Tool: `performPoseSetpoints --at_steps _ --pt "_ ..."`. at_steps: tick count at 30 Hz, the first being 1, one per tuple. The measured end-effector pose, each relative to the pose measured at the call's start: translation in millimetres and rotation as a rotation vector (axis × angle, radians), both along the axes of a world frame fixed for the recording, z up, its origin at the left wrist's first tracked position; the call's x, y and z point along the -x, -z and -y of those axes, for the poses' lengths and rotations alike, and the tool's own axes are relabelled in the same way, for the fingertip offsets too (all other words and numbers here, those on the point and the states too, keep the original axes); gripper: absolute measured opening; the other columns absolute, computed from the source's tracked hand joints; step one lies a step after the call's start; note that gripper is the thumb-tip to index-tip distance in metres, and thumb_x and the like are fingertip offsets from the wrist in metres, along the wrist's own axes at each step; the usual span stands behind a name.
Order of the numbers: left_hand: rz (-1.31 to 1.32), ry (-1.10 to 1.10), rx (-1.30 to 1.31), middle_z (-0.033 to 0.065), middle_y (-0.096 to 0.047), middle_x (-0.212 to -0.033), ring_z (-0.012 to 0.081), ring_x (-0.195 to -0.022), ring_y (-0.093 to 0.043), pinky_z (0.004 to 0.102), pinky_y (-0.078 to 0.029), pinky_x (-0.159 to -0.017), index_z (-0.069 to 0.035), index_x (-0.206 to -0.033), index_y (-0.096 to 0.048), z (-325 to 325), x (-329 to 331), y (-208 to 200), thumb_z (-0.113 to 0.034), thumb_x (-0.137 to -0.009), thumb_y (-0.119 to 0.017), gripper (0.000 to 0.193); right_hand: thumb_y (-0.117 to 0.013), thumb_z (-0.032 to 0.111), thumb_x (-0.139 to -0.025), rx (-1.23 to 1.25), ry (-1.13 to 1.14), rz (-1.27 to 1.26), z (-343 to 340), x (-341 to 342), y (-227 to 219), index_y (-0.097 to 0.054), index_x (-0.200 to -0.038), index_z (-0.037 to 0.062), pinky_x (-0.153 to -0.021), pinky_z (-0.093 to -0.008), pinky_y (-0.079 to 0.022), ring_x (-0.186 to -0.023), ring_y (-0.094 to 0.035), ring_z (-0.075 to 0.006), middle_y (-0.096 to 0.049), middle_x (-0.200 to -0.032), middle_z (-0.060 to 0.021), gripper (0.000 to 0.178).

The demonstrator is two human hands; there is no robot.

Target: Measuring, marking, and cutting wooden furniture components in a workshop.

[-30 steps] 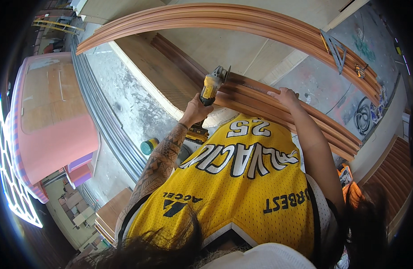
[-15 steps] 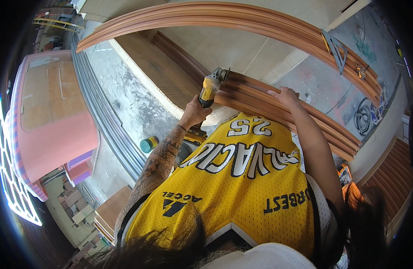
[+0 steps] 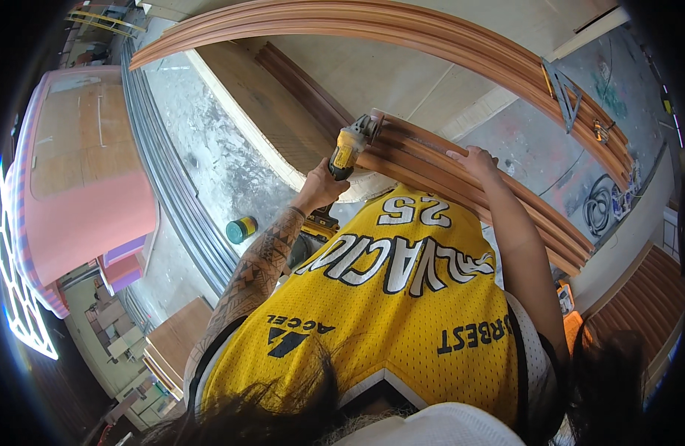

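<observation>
My left hand is wrapped round a yellow-and-black cordless angle grinder. The grinder's head and disc are up against the end of a brown fluted panel, which lies slantwise before me. Exactly where the disc meets the panel is too small to make out. Farther along the same panel, my right hand grips its upper side, with the thumb pointing toward the grinder. Below my left wrist, a yellow-and-black battery tool is partly hidden by my forearm.
Long brown fluted strips arch across the far side, bearing a metal triangle square and tape measure. Grey metal lengths and a green can lie left. A pink structure stands beyond; a coiled hose lies right.
The grinder's head has turned slightly against the panel end, still in my left hand. My right hand stays on the panel. The whole view has shifted a little.
</observation>
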State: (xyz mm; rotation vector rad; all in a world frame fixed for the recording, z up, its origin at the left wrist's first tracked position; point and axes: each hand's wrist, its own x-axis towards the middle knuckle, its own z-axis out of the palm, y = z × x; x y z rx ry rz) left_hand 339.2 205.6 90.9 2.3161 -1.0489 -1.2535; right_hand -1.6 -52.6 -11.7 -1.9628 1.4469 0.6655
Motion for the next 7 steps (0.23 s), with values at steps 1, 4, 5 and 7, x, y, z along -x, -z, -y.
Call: performPoseSetpoints --at_steps 1,4,5,7 --pt "0.000 0.006 -0.010 0.0221 -0.073 -0.093 0.0315 -0.080 -0.074 0.0418 -0.060 -0.073 0.005 -0.132 -0.054 -0.1 0.5 -2.7 -0.024 -0.081 -0.079 0.064 -0.058 0.086 -0.088 0.004 0.002 0.004 0.5 -0.1 -0.6 -0.056 -0.152 0.0049 -0.121 -0.0653 -0.029 -0.142 -0.055 -0.0414 -0.061 -0.149 -0.0242 0.103" --pt "0.000 0.003 -0.027 0.0235 -0.074 -0.096 0.0332 -0.084 -0.075 0.0422 -0.060 -0.077 0.005 -0.134 -0.054 -3.1 0.5 -0.9 -0.025 -0.081 -0.079 0.066 -0.058 0.086 -0.088 -0.049 0.000 -0.002 3.9 -0.1 -1.2 -0.055 -0.153 0.0056 -0.122 -0.0653 -0.028 -0.143 -0.054 -0.0412 -0.060 -0.151 -0.0238 0.103" --pt "0.000 0.002 -0.035 0.0242 -0.074 -0.098 0.0337 -0.086 -0.075 0.0424 -0.060 -0.079 0.005 -0.135 -0.053 -4.1 0.5 0.1 -0.025 -0.081 -0.079 0.067 -0.058 0.086 -0.088 -0.047 -0.008 -0.003 5.5 -0.5 -0.4 -0.055 -0.153 0.0056 -0.122 -0.0653 -0.028 -0.143 -0.054 -0.0412 -0.060 -0.151 -0.0238 0.103" --pt "-0.008 -0.007 -0.074 0.0254 -0.074 -0.102 0.0344 -0.089 -0.075 0.0433 -0.060 -0.081 0.003 -0.139 -0.053 -4.6 0.9 -3.1 -0.025 -0.082 -0.079 0.069 -0.056 0.086 -0.089 -0.077 -0.001 -0.020 7.6 -1.2 3.0 -0.055 -0.154 0.0087 -0.122 -0.0663 -0.029 -0.145 -0.052 -0.0406 -0.056 -0.155 -0.0237 0.101"
